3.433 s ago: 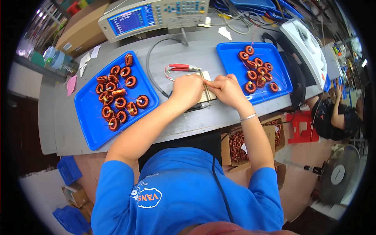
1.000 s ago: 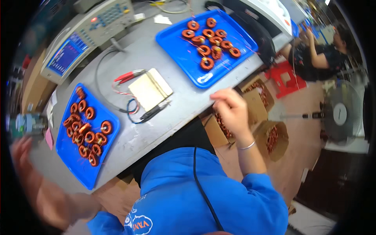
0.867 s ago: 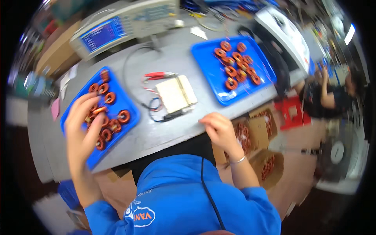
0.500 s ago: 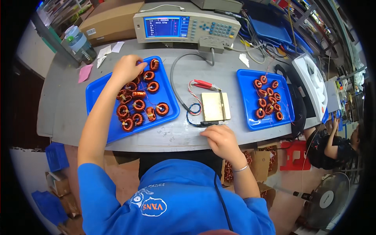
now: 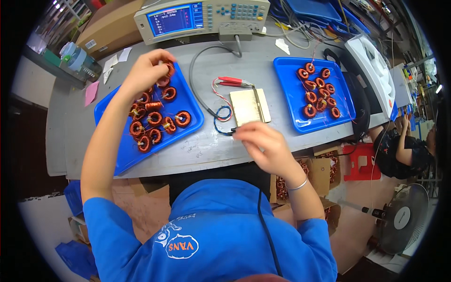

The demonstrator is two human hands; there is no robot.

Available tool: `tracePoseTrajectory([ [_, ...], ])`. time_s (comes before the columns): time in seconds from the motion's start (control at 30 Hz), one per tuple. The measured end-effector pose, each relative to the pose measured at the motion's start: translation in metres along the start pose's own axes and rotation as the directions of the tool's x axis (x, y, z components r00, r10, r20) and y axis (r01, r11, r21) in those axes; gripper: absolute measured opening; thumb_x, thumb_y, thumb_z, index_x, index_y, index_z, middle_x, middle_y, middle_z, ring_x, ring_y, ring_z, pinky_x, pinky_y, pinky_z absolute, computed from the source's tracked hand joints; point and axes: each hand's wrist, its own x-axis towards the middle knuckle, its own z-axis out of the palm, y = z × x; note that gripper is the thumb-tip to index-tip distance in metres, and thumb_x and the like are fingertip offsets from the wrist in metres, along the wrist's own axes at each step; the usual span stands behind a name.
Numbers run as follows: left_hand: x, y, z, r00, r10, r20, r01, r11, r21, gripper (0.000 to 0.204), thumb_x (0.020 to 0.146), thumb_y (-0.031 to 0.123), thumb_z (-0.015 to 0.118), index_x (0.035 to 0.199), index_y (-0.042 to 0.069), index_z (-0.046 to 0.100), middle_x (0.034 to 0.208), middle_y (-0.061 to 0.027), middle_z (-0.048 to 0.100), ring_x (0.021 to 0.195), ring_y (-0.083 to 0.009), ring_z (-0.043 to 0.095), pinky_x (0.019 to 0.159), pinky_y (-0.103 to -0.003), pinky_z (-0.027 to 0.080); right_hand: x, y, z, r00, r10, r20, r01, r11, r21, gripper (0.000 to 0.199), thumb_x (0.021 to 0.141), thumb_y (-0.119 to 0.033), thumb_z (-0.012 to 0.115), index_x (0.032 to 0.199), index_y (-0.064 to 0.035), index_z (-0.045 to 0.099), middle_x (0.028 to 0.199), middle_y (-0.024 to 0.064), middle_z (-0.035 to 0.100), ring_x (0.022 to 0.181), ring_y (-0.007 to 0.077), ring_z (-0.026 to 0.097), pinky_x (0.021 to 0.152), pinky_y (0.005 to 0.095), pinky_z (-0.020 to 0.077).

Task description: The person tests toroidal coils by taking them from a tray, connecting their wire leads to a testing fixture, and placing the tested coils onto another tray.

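My left hand (image 5: 146, 73) is over the upper part of the left blue tray (image 5: 123, 162). Its fingers are closed on a copper-wound toroidal coil (image 5: 167, 70), partly covered by the fingers. Several more such coils (image 5: 154, 119) lie in that tray. My right hand (image 5: 267, 144) is at the near edge of a cream block (image 5: 244, 107), its fingertips on a black test clip (image 5: 233, 131) that they mostly hide. A red test clip (image 5: 232, 82) sits at the block's far end, beside a dark metal strip (image 5: 258, 104) along the block.
Another blue tray (image 5: 293, 123) with several coils stands on the right. A bench meter (image 5: 206, 19) with a lit screen is at the back, its grey cable (image 5: 192, 70) curving toward the clips. A bottle (image 5: 81, 61) stands far left; a fan (image 5: 401, 218) is lower right.
My left hand has lifted a coil from the left tray. My right hand has moved up onto the black clip. The whole view has shifted, with the bench sitting higher and further left.
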Motion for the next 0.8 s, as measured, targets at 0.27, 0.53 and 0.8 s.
tracePoseTrajectory([
  [0.27,-0.097,0.02,0.099,0.921,0.253,0.297,0.037,0.7,-0.713,0.028,0.08,0.007,0.048,0.102,-0.005,0.062,0.096,-0.0088,0.058,0.075,-0.0147,0.057,0.058,-0.023,0.045,0.047,-0.013,0.01,0.917,0.314,0.248,-0.389,0.556,0.735,0.037,0.094,-0.022,0.054,0.123,0.0006,0.052,0.106,0.0068,0.059,0.088,0.0101,0.057,0.075,0.0256,0.0478],
  [0.53,-0.098,0.034,0.133,0.973,0.215,0.083,-0.182,0.937,-0.298,0.041,0.076,-0.004,0.063,0.116,0.003,0.053,0.109,-0.0075,0.051,0.076,-0.012,0.06,0.06,-0.023,0.047,0.024,0.012,-0.004,0.864,0.425,0.268,-0.471,0.499,0.727,0.035,0.095,-0.025,0.051,0.123,-0.0033,0.054,0.104,0.0047,0.062,0.088,0.0096,0.057,0.074,0.0236,0.0464],
  [0.8,-0.092,0.026,0.123,0.832,0.474,0.289,-0.49,0.872,-0.02,0.023,0.07,-0.002,0.069,0.093,0.0,0.063,0.087,-0.0102,0.062,0.074,-0.0211,0.059,0.063,-0.029,0.048,0.011,0.012,-0.014,0.832,0.28,0.48,-0.541,0.606,0.583,0.048,0.089,-0.026,0.062,0.124,0.0021,0.046,0.116,0.0121,0.055,0.109,0.0202,0.054,0.093,0.0324,0.0434],
])
